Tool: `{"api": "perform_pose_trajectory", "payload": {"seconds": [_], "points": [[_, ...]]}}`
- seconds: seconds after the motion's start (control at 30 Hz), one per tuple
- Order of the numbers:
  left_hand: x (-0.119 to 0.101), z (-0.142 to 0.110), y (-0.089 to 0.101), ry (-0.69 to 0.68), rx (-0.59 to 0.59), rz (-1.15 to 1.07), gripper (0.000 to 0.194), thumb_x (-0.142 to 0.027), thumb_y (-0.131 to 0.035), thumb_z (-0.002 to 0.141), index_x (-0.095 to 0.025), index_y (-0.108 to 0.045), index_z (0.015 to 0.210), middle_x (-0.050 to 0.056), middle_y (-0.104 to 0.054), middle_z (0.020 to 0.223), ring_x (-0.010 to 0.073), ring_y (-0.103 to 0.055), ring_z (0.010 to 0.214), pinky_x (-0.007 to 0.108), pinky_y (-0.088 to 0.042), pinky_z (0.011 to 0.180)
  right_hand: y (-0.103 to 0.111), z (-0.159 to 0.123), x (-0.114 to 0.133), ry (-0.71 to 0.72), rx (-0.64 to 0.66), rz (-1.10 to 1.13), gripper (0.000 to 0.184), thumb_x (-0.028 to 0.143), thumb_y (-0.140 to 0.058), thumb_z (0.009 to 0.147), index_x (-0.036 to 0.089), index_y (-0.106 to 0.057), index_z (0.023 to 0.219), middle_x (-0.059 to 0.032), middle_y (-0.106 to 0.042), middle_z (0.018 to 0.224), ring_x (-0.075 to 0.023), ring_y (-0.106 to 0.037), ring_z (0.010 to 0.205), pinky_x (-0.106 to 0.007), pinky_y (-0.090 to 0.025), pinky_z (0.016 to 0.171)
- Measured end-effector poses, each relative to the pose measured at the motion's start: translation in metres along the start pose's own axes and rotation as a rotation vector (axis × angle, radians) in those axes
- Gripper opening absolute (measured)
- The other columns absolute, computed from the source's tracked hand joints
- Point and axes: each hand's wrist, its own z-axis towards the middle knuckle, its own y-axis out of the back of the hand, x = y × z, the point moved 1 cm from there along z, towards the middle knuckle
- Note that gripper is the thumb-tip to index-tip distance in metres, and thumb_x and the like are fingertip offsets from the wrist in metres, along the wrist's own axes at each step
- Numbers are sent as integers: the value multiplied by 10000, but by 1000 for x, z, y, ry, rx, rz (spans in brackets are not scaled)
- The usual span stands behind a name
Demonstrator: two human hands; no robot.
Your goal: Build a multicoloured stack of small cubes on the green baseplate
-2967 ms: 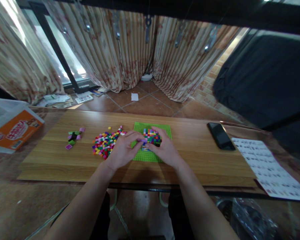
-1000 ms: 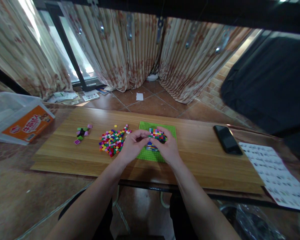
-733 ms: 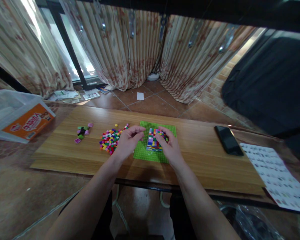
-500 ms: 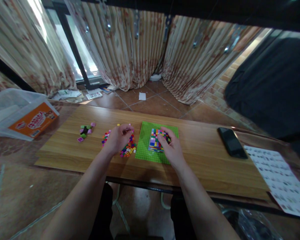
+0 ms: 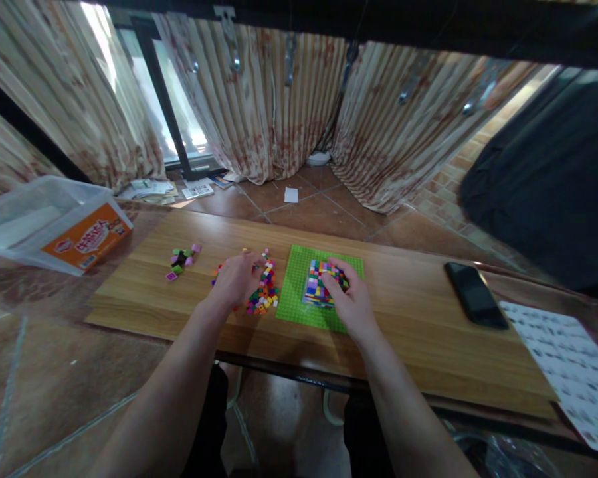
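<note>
A block of stacked multicoloured toy bricks [image 5: 316,283] sits on a green studded baseplate [image 5: 292,292]. My right hand [image 5: 349,292] is closed around its right side, thumb on top and fingers along the far edge. Over a pile of small loose bricks [image 5: 265,292], to the left of the baseplate, is my left hand [image 5: 236,279]. Its fingers are curled down with the tips drawn together; whatever they pinch is too small to make out. The hand covers part of the pile.
At the left, several larger pink, green and black bricks [image 5: 182,259] lie on the wooden board [image 5: 144,292]. A clear plastic tub [image 5: 44,206] with an orange label stands beyond them. To the right are a black phone [image 5: 476,295] and a printed sheet [image 5: 563,362].
My left hand has moved slightly down over the loose bricks. The right hand stays on the brick block. The whole view has shifted a little as the head turned left.
</note>
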Motion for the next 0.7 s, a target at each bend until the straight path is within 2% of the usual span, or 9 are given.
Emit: {"api": "perform_pose_trajectory", "payload": {"seconds": [0.2,0.27,0.37,0.47,0.7], "points": [[38,4,29,279,-212,-46,302,-189,-491,792,-146,-725,979,97,-741,910,203,-653,763,296,-485,712,1,0,0,0,0,-13,475,522,-613,797,219,-631,1162,-93,-660,1166,-256,-614,1053,-451,-462,954],[51,3,33,329,-196,-28,303,-185,-501,774,-152,-729,972,88,-744,885,202,-659,761,286,-485,694,1,0,-2,-2,4,-14,479,526,-618,793,223,-632,1163,-92,-663,1171,-260,-616,1057,-460,-460,959],[62,1,29,348,-100,18,274,-219,-557,755,-154,-741,946,104,-745,890,223,-665,779,300,-492,695,1,1,-4,-21,18,1,498,536,-624,787,216,-629,1168,-98,-660,1180,-263,-621,1051,-467,-467,956],[60,0,22,312,-61,57,256,-257,-581,759,-175,-750,932,96,-744,847,228,-663,786,309,-498,713,1,1,-4,-36,24,27,507,543,-627,785,221,-625,1177,-98,-660,1176,-261,-628,1037,-471,-479,944],[40,3,19,212,-31,202,281,-181,-555,740,-237,-771,910,68,-730,827,227,-648,816,299,-485,738,2,0,-4,-21,21,5,490,533,-620,794,222,-626,1172,-97,-653,1191,-263,-615,1068,-480,-464,970]]}}
